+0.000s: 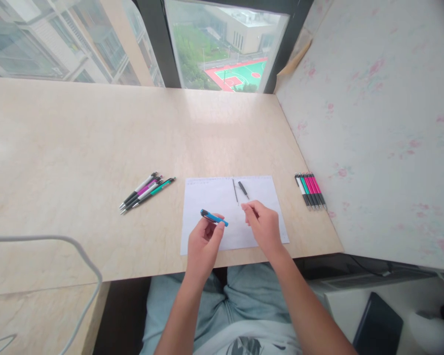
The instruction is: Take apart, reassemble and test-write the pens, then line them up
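A person sits at a pale marble-look tabletop (96,148) beside a window, seen from above. The left hand (203,241) holds a blue pen barrel (213,217) pinched between thumb and fingertips; the barrel lies nearly level across the top of the grip, its ends sticking out on both sides, above a white sheet of paper (207,195). The right hand (264,224) hovers just beside it over the same sheet, fingers drawn together; whether they pinch some small part cannot be told. On the paper beyond the hands lie a thin ink refill (235,191) and a short black pen piece (243,189). A loose bunch of pens (147,191) lies to the left, and a neat row of pens (311,190) to the right.
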